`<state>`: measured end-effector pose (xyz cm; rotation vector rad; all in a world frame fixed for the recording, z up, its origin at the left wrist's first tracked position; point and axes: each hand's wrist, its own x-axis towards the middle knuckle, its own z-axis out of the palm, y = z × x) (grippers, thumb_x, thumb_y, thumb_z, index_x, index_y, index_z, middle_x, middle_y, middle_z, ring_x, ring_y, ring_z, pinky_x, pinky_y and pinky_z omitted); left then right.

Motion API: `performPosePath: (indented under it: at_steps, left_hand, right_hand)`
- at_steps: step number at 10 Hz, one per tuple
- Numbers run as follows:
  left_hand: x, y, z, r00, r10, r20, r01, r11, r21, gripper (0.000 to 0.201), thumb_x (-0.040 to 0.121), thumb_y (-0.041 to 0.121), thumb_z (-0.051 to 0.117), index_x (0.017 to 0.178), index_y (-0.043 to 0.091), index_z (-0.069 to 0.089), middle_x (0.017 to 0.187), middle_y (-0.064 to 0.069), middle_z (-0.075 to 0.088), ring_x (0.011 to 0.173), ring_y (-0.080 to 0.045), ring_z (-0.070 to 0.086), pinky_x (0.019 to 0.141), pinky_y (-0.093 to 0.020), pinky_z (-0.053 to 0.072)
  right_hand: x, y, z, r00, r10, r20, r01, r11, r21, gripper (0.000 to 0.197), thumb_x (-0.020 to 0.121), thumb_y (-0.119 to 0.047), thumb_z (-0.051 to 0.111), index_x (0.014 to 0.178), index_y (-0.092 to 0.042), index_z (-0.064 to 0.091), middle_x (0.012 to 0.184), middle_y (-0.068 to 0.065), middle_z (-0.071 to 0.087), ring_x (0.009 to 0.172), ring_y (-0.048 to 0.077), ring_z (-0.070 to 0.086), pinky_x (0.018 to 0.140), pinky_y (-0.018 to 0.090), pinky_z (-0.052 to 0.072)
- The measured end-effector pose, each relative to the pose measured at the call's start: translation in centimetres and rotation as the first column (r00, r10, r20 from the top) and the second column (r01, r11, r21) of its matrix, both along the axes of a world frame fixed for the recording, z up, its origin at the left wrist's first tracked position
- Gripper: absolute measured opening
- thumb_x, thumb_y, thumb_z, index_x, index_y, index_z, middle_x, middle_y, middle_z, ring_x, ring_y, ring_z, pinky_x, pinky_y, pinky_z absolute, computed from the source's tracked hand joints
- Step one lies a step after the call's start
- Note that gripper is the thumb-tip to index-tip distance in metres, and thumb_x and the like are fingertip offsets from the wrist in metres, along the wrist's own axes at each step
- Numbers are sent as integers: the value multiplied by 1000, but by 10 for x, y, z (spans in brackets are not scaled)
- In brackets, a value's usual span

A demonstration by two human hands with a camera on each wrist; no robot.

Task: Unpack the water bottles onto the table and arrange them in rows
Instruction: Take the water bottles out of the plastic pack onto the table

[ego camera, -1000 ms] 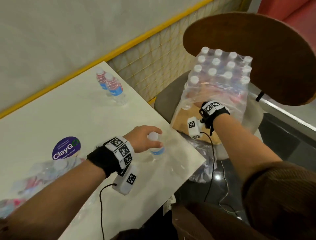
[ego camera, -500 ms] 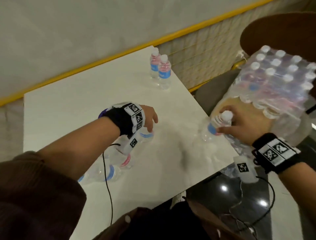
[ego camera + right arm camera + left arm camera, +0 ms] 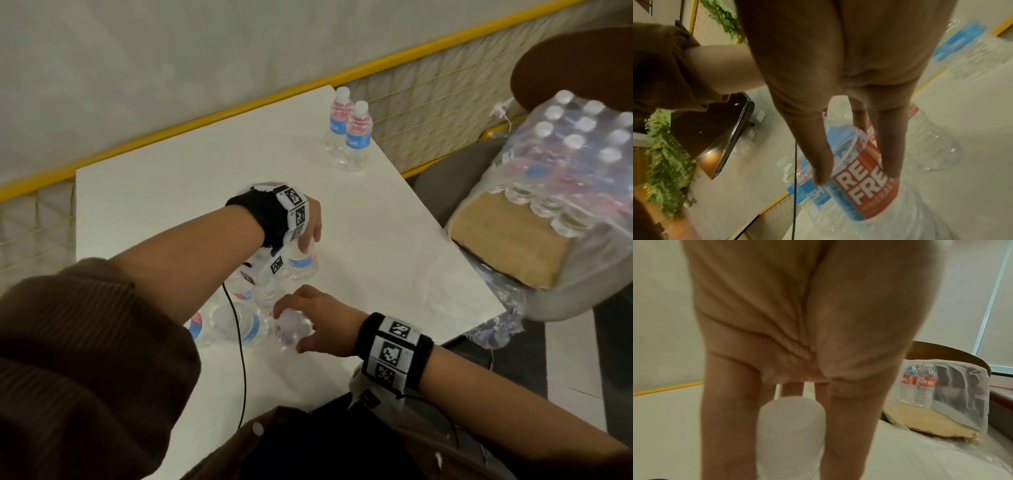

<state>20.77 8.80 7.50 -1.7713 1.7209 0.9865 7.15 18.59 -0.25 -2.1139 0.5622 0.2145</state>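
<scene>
Small clear water bottles with red and blue labels. My left hand (image 3: 306, 241) grips the white cap (image 3: 791, 418) of an upright bottle (image 3: 301, 263) in the middle of the white table (image 3: 171, 178). Just in front of it, my right hand (image 3: 288, 329) holds another bottle (image 3: 301, 330) by its upper part, with thumb and fingers (image 3: 892, 162) on either side of the label (image 3: 861, 186). Both bottles stand at the edge of a cluster of several bottles (image 3: 239, 325), partly hidden under my left forearm. Two more bottles (image 3: 349, 133) stand together at the table's far corner.
The torn shrink-wrapped pack (image 3: 568, 164) with several bottles on a cardboard tray (image 3: 507, 240) sits on a chair off the table's right edge. Loose plastic wrap (image 3: 496, 325) hangs by the table corner. A wall with a yellow rail (image 3: 205, 116) runs behind the table.
My right hand drew a bottle out of the pack and carried it left to the cluster. My left hand moved its bottle from the table's near edge to the same cluster.
</scene>
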Motion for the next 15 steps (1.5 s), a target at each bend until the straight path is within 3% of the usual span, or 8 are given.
performPosePath:
  at_steps: [1,3,4,7,9,10,12,15]
  left_hand:
    - [-2,1,2,999,-4,35,3,1000,4,47,79,8,72,124,11,61,107,-1,56,69,-8,55,34,-7,38]
    - [-25,-2,-3,977,-131,166,144,987,-67,61,87,34,63,141,16,40,143,-3,42,128,-22,44,94,-31,39]
    - [-47,-5,3,978,-163,132,184,969,-164,56,92,37,56,141,15,39,144,-2,41,131,-21,41,101,-32,35]
    - [-132,-45,-11,978,-192,-78,172,963,-206,49,95,36,50,137,12,46,141,-6,45,129,-23,44,102,-31,36]
    - [-192,-86,-50,971,-127,-201,61,949,-309,50,90,33,56,138,31,42,153,-13,18,133,-34,38,107,-37,38]
    - [-215,-102,-55,968,-116,-221,30,933,-358,64,87,32,59,145,33,30,158,-11,-2,141,-37,23,111,-40,33]
    - [-233,-118,-54,932,-94,-351,-75,894,-441,68,86,21,59,141,1,25,152,-14,14,127,-29,43,103,-36,39]
    - [-228,-122,-54,909,-122,-398,-83,883,-461,78,88,24,61,148,8,14,155,-9,10,135,-23,36,106,-29,32]
  right_hand:
    - [14,6,3,1000,17,-6,-17,1000,26,65,76,-15,72,132,-27,42,122,8,44,115,25,40,99,36,41]
    - [24,10,4,999,-16,33,13,997,71,71,78,-16,73,139,-26,37,122,4,38,116,26,40,102,33,38]
    - [11,6,6,1000,1,29,-3,997,72,81,77,-17,75,144,-25,30,140,5,35,127,24,35,109,34,31]
    - [-115,-79,-17,894,-314,-320,354,932,74,54,79,-25,74,128,-21,49,124,2,56,106,20,57,94,35,48]
    - [-201,-140,-24,716,-640,-278,658,752,-38,44,79,-19,73,119,-14,57,106,0,59,107,23,59,91,31,47]
    - [-233,-171,-8,575,-799,-178,786,599,-150,49,82,-17,69,128,-12,52,124,3,56,116,24,53,85,21,38]
    - [-254,-246,11,320,-909,-265,929,356,-97,53,96,-40,46,140,-12,40,147,11,39,134,28,38,108,35,29]
    - [-264,-291,30,99,-994,-38,991,102,-89,58,92,-7,53,144,-6,28,145,13,38,132,31,39,108,40,34]
